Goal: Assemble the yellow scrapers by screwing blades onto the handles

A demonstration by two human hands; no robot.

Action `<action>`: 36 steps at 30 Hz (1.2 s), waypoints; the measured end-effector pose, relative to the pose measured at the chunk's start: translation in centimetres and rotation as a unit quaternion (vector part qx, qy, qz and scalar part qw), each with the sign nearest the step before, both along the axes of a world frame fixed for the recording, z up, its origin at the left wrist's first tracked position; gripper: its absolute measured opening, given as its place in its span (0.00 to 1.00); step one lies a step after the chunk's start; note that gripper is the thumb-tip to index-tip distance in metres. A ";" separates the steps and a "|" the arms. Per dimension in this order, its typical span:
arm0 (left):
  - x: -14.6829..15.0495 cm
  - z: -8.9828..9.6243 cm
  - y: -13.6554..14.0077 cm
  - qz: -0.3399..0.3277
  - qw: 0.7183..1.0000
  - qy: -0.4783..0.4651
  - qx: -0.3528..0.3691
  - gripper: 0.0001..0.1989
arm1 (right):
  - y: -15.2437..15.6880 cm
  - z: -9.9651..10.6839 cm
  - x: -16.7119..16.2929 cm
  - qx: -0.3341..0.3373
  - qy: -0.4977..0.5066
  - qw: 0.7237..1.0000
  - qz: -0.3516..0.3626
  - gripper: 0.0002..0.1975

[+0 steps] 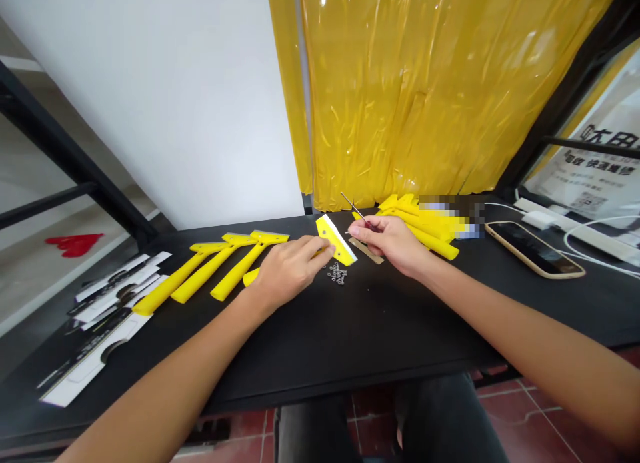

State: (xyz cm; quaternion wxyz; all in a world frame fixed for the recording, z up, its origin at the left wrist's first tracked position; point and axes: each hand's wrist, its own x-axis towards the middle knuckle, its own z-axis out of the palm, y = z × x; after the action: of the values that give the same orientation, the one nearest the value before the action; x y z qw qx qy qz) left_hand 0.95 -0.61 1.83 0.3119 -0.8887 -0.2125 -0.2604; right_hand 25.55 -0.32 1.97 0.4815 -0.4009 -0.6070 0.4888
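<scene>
My left hand is closed around the handle of a yellow scraper. The scraper's head points up and away, with a pale blade strip along its far edge and small holes in its face. Just to its right, my right hand grips a screwdriver, its thin metal shaft tilted up to the left and a bit of red handle showing. Whether those fingertips also pinch something small I cannot tell. Below the scraper head lies a little heap of small metal screws or nuts. A brown flat strip sits under my right hand.
Several yellow scrapers lie in a slanted row at left, beside white-and-black card sleeves. More yellow scrapers are piled at right. Beyond them are a phone, white cables and a power strip. Yellow plastic sheeting hangs behind.
</scene>
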 end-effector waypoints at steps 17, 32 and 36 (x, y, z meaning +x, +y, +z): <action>0.6 0.0 -0.3 0.037 0.998 0.053 0.002 0.10 | -1.6 -0.4 -1.7 0.115 -0.220 0.968 -0.044 0.11; 0.8 0.1 -0.7 0.031 0.999 0.030 0.002 0.09 | -1.0 -0.7 -2.0 0.008 -0.091 0.995 -0.038 0.21; 0.9 0.2 -0.8 0.036 0.999 0.022 -0.011 0.11 | -1.0 -0.2 -1.6 -0.138 0.022 0.990 0.029 0.21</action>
State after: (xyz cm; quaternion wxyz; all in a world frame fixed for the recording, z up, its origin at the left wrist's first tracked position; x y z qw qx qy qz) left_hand 1.83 -1.41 1.98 0.3154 -0.8895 -0.2403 -0.2273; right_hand 23.93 -1.34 1.77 0.4203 -0.4350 -0.5341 0.5906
